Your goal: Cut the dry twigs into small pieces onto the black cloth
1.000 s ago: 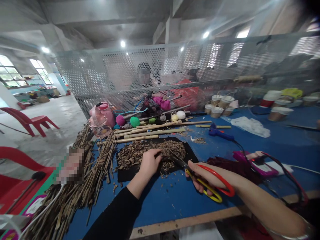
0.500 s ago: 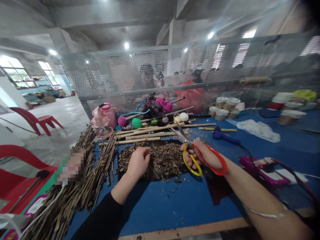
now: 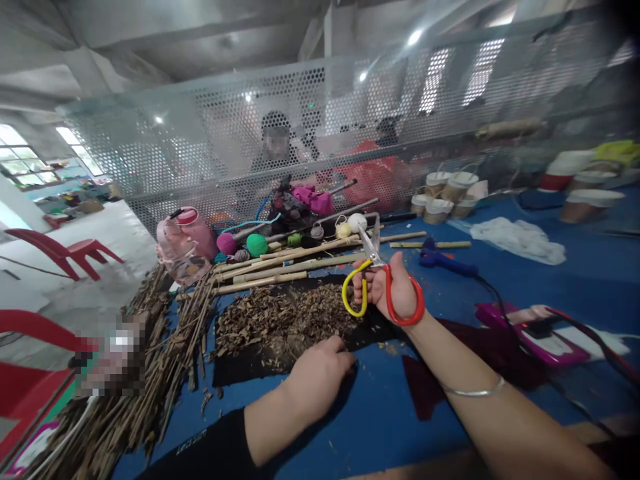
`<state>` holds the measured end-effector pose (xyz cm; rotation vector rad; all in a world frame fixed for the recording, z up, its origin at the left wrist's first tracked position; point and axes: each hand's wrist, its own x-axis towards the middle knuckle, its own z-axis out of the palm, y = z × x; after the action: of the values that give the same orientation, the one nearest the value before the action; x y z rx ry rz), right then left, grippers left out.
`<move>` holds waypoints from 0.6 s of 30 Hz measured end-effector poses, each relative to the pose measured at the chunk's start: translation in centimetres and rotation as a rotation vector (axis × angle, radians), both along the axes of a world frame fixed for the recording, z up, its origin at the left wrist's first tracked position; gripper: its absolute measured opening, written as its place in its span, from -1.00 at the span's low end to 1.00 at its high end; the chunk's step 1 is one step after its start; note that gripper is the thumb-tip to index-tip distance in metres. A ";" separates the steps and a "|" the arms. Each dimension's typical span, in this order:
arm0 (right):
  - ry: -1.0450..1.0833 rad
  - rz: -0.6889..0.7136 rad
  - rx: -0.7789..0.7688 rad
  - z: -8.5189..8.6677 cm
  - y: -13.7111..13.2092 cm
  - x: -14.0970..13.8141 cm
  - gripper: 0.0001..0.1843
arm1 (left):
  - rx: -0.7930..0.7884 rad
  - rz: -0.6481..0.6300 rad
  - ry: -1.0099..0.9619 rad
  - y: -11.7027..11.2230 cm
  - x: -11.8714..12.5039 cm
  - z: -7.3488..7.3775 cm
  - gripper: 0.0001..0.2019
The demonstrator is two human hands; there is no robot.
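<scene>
My right hand (image 3: 389, 288) is raised above the table and grips scissors (image 3: 373, 277) with one yellow and one red handle, blades pointing up and away. My left hand (image 3: 319, 373) rests curled at the near edge of a black mat (image 3: 240, 363); its fingers are closed, and what they hold, if anything, is hidden. A heap of dry brown chips (image 3: 287, 317) covers the mat on the blue table (image 3: 380, 413).
A bundle of dry twigs (image 3: 150, 373) lies at the left. Bamboo sticks (image 3: 280, 263), coloured yarn balls (image 3: 257, 245) and a pink bottle (image 3: 193, 233) stand behind the mat. A blue glue gun (image 3: 443, 261) and a pink device (image 3: 525, 327) lie right. People sit behind the perforated screen (image 3: 350, 133).
My right hand lifted the scissors from low at the table's near edge up over the mat. My left hand drew back from the chip heap to the mat's near edge.
</scene>
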<state>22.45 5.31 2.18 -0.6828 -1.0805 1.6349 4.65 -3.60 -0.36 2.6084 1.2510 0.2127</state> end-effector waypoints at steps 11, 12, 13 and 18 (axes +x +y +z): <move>0.010 -0.017 -0.021 0.1 -0.2 -0.4 -0.21 | 0.118 0.298 -0.041 2.4 -2.5 2.4 -0.13; 0.013 -0.020 -0.021 0.1 -0.2 -0.4 -0.22 | 0.107 0.344 -0.037 2.5 -2.6 2.0 -0.09; 0.014 -0.017 -0.023 0.0 -0.2 -0.5 -0.22 | 0.101 0.380 -0.047 2.7 -2.6 1.7 -0.09; -0.021 0.017 -0.037 -0.5 -0.3 -0.8 -0.26 | 0.089 0.394 -0.178 5.2 -3.1 0.3 -0.31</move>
<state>21.68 5.03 1.70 -0.7181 -1.0766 1.6694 1.54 1.63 -0.09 2.3220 1.7086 0.5680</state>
